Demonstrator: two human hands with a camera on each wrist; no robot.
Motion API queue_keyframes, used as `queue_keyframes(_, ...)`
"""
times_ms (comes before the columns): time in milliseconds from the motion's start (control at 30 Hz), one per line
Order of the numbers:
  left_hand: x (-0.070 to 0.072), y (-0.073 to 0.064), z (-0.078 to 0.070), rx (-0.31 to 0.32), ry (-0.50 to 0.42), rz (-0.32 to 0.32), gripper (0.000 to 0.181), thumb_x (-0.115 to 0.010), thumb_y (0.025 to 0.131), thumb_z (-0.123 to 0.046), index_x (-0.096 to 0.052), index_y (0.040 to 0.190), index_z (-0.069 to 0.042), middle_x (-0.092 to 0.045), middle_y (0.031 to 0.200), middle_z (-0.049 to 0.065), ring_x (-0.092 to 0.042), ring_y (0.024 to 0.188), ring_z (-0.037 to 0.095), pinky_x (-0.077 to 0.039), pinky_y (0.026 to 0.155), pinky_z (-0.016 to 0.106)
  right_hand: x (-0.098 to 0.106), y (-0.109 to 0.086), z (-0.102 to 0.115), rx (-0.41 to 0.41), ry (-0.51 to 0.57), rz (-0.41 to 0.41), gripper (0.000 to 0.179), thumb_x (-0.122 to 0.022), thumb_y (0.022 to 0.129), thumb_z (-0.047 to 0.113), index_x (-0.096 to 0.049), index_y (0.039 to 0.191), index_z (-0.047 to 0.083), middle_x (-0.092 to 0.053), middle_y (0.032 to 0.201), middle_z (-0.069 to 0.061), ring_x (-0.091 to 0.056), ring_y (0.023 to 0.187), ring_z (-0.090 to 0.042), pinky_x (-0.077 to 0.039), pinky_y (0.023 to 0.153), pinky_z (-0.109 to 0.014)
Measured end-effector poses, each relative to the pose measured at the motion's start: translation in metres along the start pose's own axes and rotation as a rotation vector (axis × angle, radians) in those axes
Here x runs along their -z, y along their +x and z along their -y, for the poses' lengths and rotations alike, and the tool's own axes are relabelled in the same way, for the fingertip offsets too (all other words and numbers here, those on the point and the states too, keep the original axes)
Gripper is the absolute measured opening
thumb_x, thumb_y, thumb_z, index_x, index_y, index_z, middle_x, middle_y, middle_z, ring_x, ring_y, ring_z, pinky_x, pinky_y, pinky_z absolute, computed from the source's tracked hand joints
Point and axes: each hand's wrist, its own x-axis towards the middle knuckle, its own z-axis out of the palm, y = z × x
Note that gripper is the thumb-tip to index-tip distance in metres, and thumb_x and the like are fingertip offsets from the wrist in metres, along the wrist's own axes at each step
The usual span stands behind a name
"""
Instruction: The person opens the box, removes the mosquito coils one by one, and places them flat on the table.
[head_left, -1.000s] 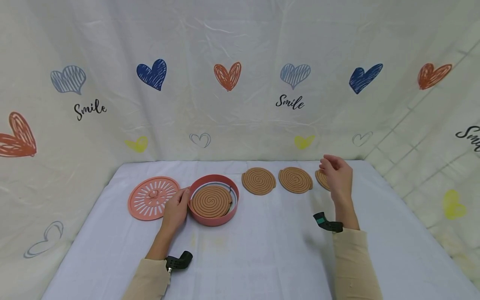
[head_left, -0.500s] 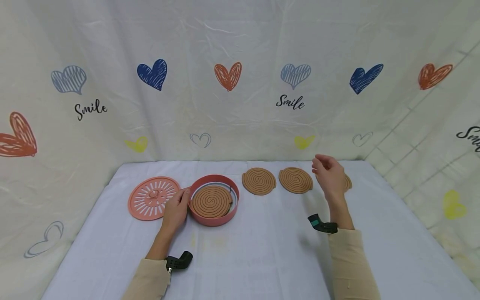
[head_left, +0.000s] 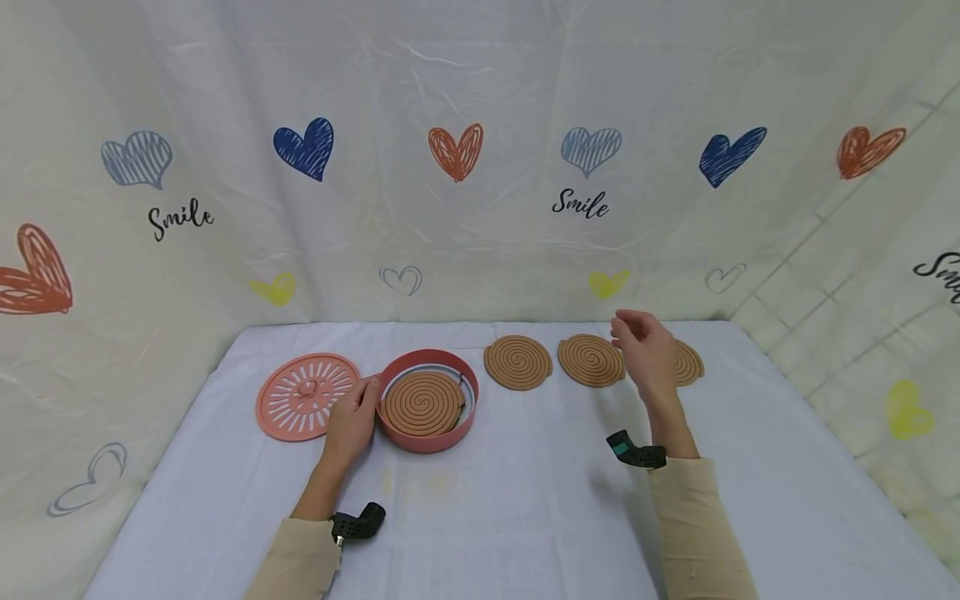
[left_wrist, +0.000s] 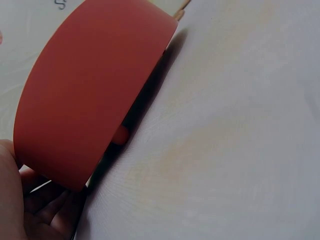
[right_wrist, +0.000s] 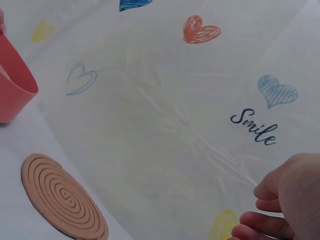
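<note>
My left hand (head_left: 351,419) grips the left side of a round red mosquito coil holder (head_left: 423,444), its thumb near the rim and fingers around the wall in the left wrist view. Inside the holder lies a brown spiral mosquito coil (head_left: 423,403). My right hand (head_left: 651,354) is raised above the back right of the table, fingers loosely curled with nothing between them. It overlaps the edges of two more coils, the middle coil (head_left: 588,360) and the right coil (head_left: 688,363). Another coil (right_wrist: 65,196) lies flat beside the holder in the right wrist view.
A slotted pink-red lid (head_left: 281,417) with a small knob lies left of the holder, partly behind my left hand. White cloth covers the table (head_left: 517,500). A white curtain (head_left: 510,250) printed with hearts hangs along the back edge.
My right hand has moved left, from over the rightmost coil to between it and the middle coil, uncovering more of the right one. My left hand and the holder have stayed put.
</note>
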Motion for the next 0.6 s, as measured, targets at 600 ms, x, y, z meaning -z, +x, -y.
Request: queue_keyframes(600, 0.0005, -0.0012, -0.0014, -0.014, 0.005, -0.008, 0.054, -0.039, 0.106, -0.049, -0.06, 0.138, -0.01, -0.063, 0.138, 0.014, -0.054, 0.135, 0.03, -0.042, 0.114, 0.052, -0.0098, -0.0058, 0.0051, 0.043, -0.029, 0.056, 0.042, -0.052, 0.103, 0.037, -0.059, 0.136, 0.011, -0.066, 0.124, -0.013, -0.066, 0.105, -0.029, -0.049, 0.081, -0.02)
